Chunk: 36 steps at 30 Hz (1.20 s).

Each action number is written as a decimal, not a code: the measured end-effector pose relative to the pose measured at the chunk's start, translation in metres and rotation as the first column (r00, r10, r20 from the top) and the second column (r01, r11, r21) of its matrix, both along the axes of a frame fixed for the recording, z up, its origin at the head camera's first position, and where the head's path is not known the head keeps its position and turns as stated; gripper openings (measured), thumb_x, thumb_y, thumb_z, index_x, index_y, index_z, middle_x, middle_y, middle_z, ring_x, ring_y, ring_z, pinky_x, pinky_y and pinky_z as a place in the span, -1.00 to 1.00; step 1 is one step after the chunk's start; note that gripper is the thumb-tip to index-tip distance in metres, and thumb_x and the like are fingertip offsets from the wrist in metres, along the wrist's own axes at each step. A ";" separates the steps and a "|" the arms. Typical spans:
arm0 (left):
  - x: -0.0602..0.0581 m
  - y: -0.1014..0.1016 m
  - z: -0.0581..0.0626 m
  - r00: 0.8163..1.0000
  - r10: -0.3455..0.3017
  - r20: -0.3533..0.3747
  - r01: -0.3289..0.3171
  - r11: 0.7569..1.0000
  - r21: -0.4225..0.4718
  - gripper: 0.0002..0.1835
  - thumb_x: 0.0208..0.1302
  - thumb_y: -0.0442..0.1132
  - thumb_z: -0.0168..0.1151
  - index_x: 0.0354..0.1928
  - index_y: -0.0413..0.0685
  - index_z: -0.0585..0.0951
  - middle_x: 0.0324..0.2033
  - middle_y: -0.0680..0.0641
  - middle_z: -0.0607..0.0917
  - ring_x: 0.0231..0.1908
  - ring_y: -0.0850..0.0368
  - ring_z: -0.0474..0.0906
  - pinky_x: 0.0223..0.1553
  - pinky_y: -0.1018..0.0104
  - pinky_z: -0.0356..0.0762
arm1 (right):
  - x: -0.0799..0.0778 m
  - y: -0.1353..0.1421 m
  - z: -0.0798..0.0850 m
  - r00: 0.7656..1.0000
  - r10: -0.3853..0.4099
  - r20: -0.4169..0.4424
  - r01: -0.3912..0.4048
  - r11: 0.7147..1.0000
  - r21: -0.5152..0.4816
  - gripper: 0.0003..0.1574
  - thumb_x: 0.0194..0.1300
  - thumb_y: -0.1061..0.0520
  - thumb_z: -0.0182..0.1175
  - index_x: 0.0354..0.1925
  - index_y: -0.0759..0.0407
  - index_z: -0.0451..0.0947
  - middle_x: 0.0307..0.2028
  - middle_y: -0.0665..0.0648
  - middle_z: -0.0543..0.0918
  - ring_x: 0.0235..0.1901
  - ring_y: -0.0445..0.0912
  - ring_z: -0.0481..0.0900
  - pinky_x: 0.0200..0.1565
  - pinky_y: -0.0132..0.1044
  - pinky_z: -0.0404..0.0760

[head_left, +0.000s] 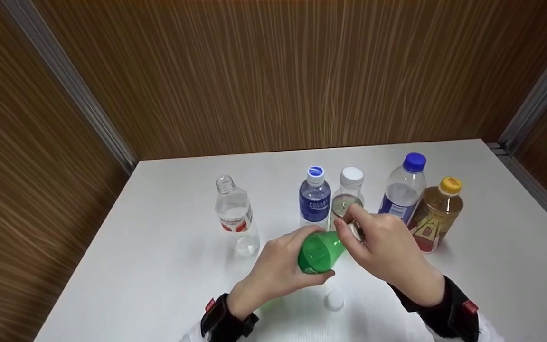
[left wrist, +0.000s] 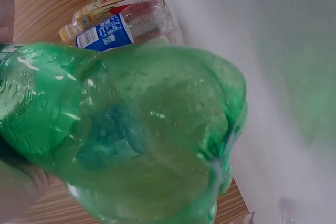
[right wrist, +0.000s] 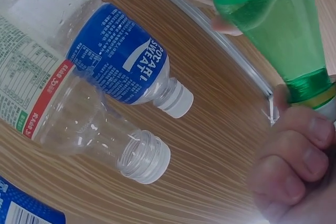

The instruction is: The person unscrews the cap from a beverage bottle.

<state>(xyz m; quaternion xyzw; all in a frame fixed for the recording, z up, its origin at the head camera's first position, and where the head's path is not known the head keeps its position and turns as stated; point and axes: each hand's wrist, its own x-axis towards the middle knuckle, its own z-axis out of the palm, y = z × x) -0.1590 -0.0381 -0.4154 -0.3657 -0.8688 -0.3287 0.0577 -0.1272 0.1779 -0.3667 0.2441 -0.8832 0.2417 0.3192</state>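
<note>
A green plastic bottle [head_left: 320, 252] is held above the table, tilted, its neck toward the right. My left hand [head_left: 285, 266] grips its body, fingers and thumb round it. My right hand [head_left: 387, 244] pinches the white cap [right wrist: 329, 109] at the bottle's neck, with several fingers curled in the right wrist view. The bottle's lobed base [left wrist: 220, 140] fills much of the left wrist view. Below the hands, a loose white cap [head_left: 334, 300] lies on the white table [head_left: 159, 266].
At left stands an uncapped clear bottle [head_left: 235, 213]. Behind the hands are a blue-labelled bottle [head_left: 315, 202] and a white-capped clear bottle [head_left: 352, 183]. To the right stand a blue-capped bottle [head_left: 404, 187] and a yellow-capped bottle [head_left: 437, 213]. A wood-grain panel [head_left: 302, 76] rises behind the table.
</note>
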 end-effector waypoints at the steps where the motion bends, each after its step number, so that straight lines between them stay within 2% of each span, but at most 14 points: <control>1: 0.000 0.000 0.000 1.000 0.011 -0.022 -0.011 1.000 -0.003 -0.21 0.10 0.11 0.61 0.33 0.03 0.51 0.05 0.01 0.81 -0.06 0.20 0.76 -0.01 0.37 0.74 | 0.000 -0.001 0.000 0.999 -0.017 0.031 0.017 1.000 -0.011 -0.86 0.34 0.19 0.30 -0.32 0.12 0.50 -0.74 -0.19 0.18 -0.67 -0.45 0.03 -0.56 -0.60 -0.02; 5: 0.002 0.001 -0.002 0.995 0.039 -0.088 -0.040 0.999 -0.002 -0.21 0.09 0.12 0.62 0.32 0.01 0.52 0.06 0.00 0.80 -0.05 0.18 0.77 -0.02 0.33 0.76 | 0.001 -0.003 0.000 0.989 -0.067 0.133 0.072 0.997 -0.039 -0.83 0.40 0.12 0.29 -0.31 0.13 0.52 -0.72 -0.23 0.16 -0.69 -0.41 0.06 -0.60 -0.50 0.07; 8: 0.002 0.001 -0.002 0.994 0.044 -0.104 -0.045 0.999 -0.002 -0.21 0.08 0.12 0.62 0.31 0.01 0.53 0.06 0.00 0.80 -0.05 0.17 0.77 -0.02 0.32 0.77 | 0.001 -0.005 -0.001 0.988 -0.064 0.140 0.071 0.996 -0.046 -0.82 0.41 0.13 0.29 -0.32 0.14 0.51 -0.73 -0.22 0.17 -0.70 -0.41 0.07 -0.61 -0.50 0.07; 13: -0.001 -0.001 -0.001 0.999 0.016 -0.052 -0.017 1.000 -0.013 -0.19 0.07 0.14 0.61 0.33 0.04 0.52 0.04 0.01 0.81 -0.08 0.20 0.76 -0.05 0.37 0.74 | -0.001 -0.004 -0.003 1.000 -0.005 0.018 0.005 1.000 -0.012 -0.82 0.34 0.24 0.28 -0.37 0.13 0.46 -0.74 -0.17 0.25 -0.67 -0.44 0.11 -0.60 -0.59 0.03; 18: -0.004 -0.004 0.000 0.997 -0.053 0.060 0.053 0.999 0.000 -0.22 0.08 0.11 0.61 0.32 0.11 0.52 0.00 0.04 0.80 -0.08 0.27 0.72 -0.01 0.41 0.69 | -0.006 0.000 -0.005 0.991 0.094 -0.098 -0.090 0.995 0.049 -0.83 0.28 0.28 0.24 -0.37 0.12 0.42 -0.74 -0.12 0.31 -0.66 -0.43 0.18 -0.59 -0.63 0.08; 22: -0.006 -0.007 0.001 0.986 -0.100 0.132 0.099 0.995 0.011 -0.24 0.09 0.12 0.60 0.33 0.17 0.51 0.00 0.07 0.79 -0.08 0.31 0.69 0.01 0.44 0.67 | -0.011 0.003 -0.008 0.970 0.173 -0.168 -0.159 0.983 0.096 -0.86 0.42 0.20 0.15 -0.35 0.11 0.47 -0.70 -0.10 0.43 -0.67 -0.37 0.31 -0.60 -0.59 0.27; 27: -0.008 -0.007 0.002 0.977 -0.115 0.179 0.115 0.993 0.010 -0.23 0.12 0.13 0.59 0.35 0.17 0.50 0.02 0.06 0.78 -0.07 0.31 0.68 0.01 0.46 0.66 | -0.015 0.005 -0.010 0.951 0.216 -0.220 -0.193 0.973 0.124 -0.62 0.64 0.02 -0.05 -0.34 0.11 0.50 -0.67 -0.08 0.50 -0.67 -0.31 0.39 -0.59 -0.56 0.38; 30: -0.007 -0.007 0.002 0.980 -0.095 0.176 0.096 0.995 0.004 -0.23 0.11 0.13 0.59 0.35 0.17 0.50 0.03 0.06 0.78 -0.05 0.30 0.69 0.03 0.43 0.67 | -0.014 0.005 -0.010 0.961 0.190 -0.201 -0.173 0.980 0.098 -0.50 0.68 -0.14 -0.12 -0.32 0.11 0.50 -0.68 -0.08 0.47 -0.66 -0.34 0.33 -0.60 -0.58 0.31; 32: -0.006 -0.006 0.001 0.985 -0.076 0.156 0.077 0.997 0.001 -0.23 0.11 0.12 0.60 0.35 0.16 0.51 0.03 0.06 0.79 -0.04 0.29 0.70 0.04 0.41 0.67 | -0.012 0.004 -0.009 0.974 0.144 -0.175 -0.133 0.988 0.073 -0.38 0.68 -0.27 -0.18 -0.28 0.12 0.51 -0.70 -0.09 0.43 -0.66 -0.37 0.27 -0.60 -0.58 0.24; 34: -0.004 -0.005 0.001 0.990 -0.055 0.128 0.056 0.998 -0.004 -0.22 0.11 0.12 0.60 0.35 0.15 0.51 0.04 0.06 0.79 -0.04 0.28 0.71 0.04 0.40 0.69 | -0.009 0.005 -0.007 0.988 0.088 -0.124 -0.085 0.996 0.035 -0.28 0.65 -0.38 -0.24 -0.26 0.12 0.52 -0.71 -0.09 0.38 -0.64 -0.40 0.21 -0.58 -0.57 0.16; 36: -0.003 -0.004 0.001 0.996 -0.032 0.081 0.033 0.999 -0.014 -0.21 0.10 0.12 0.61 0.35 0.12 0.51 0.04 0.05 0.80 -0.06 0.25 0.72 0.02 0.40 0.70 | -0.005 0.005 -0.004 0.997 0.047 -0.054 -0.048 0.999 -0.011 -0.31 0.66 -0.36 -0.20 -0.26 0.11 0.53 -0.70 -0.10 0.38 -0.62 -0.41 0.23 -0.58 -0.54 0.18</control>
